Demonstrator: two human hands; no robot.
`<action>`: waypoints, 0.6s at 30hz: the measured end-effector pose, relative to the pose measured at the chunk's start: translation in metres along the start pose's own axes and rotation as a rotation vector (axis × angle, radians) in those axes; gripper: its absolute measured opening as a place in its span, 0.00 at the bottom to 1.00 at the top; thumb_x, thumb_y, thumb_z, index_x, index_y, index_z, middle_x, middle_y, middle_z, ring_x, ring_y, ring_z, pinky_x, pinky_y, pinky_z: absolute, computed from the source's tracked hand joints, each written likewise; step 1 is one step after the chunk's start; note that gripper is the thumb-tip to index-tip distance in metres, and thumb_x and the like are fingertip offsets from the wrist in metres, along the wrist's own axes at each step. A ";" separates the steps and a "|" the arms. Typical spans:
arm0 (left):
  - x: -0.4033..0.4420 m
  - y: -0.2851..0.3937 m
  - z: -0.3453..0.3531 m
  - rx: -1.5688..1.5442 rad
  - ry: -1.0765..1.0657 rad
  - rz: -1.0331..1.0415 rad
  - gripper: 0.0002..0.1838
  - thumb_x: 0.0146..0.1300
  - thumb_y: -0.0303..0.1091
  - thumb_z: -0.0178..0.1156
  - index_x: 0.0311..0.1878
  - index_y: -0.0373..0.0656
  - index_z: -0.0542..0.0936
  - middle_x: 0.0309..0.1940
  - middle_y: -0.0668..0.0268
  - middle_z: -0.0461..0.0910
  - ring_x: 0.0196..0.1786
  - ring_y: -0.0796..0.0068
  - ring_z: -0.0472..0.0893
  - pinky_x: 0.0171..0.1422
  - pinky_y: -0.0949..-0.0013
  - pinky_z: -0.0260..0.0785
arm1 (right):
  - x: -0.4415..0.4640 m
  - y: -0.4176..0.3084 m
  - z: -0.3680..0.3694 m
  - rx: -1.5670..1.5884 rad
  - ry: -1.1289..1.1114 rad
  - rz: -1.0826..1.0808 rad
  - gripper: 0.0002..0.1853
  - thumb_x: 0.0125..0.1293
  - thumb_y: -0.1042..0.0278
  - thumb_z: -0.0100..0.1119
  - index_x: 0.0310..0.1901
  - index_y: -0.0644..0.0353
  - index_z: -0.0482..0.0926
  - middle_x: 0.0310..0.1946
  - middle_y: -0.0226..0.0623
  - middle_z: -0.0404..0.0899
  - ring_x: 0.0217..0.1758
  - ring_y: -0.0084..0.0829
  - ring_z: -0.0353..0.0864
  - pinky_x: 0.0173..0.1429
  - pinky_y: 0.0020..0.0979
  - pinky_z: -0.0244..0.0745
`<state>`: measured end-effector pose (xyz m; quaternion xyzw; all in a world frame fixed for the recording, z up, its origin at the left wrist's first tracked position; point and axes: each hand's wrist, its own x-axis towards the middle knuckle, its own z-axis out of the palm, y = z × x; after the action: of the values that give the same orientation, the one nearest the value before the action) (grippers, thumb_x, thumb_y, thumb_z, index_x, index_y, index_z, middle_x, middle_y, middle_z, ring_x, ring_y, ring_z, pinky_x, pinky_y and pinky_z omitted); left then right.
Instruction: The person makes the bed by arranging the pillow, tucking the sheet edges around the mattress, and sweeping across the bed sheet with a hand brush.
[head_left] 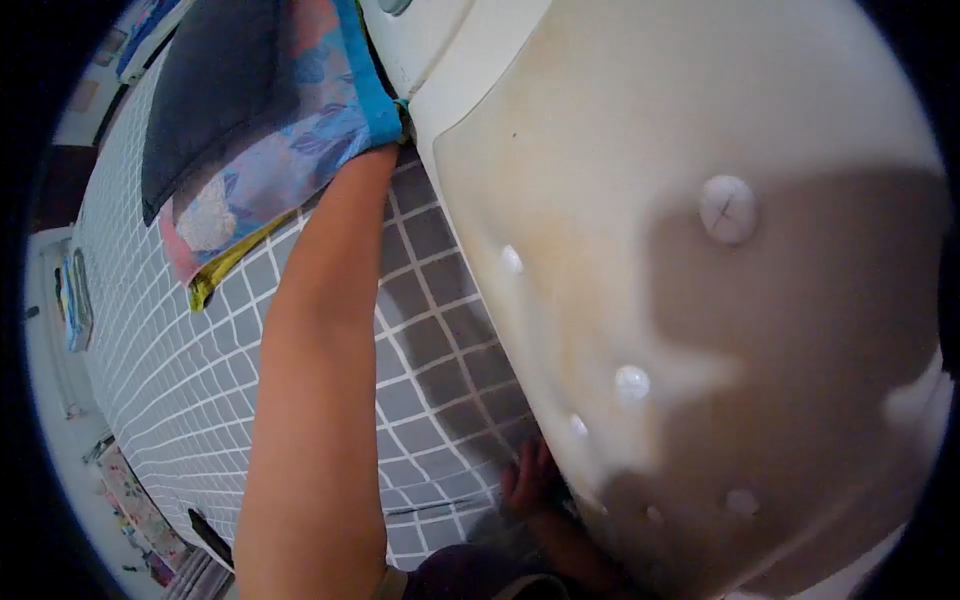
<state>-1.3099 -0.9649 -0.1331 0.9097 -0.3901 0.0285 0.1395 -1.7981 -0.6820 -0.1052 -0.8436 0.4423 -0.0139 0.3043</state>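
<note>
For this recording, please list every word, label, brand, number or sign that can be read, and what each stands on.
No words, labels, brands or numbers can be read.
"X": a dark cross on a round white disc set in the large cream padded surface; whether stitched or printed, I cannot tell.
Too blurred to tell if it bears text: the multicoloured patterned patch at lower left.
</note>
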 end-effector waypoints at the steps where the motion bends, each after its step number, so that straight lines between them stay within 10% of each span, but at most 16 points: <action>1: -0.004 0.001 -0.001 -0.004 0.003 0.007 0.21 0.58 0.42 0.45 0.53 0.47 0.73 0.51 0.55 0.74 0.56 0.58 0.71 0.65 0.49 0.49 | 0.002 -0.004 -0.004 -0.026 -0.001 -0.010 0.33 0.57 0.58 0.50 0.60 0.68 0.57 0.59 0.64 0.53 0.60 0.64 0.55 0.61 0.58 0.51; 18: -0.196 0.061 -0.039 0.052 -0.154 0.469 0.27 0.58 0.44 0.45 0.61 0.46 0.66 0.63 0.58 0.62 0.67 0.57 0.55 0.65 0.37 0.37 | 0.003 0.000 0.000 0.083 0.074 -0.036 0.31 0.54 0.62 0.51 0.59 0.67 0.60 0.63 0.59 0.51 0.65 0.58 0.50 0.65 0.53 0.45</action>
<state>-1.4874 -0.8561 -0.1134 0.7972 -0.5990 0.0008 0.0754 -1.7962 -0.6838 -0.1056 -0.8371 0.4369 -0.0689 0.3221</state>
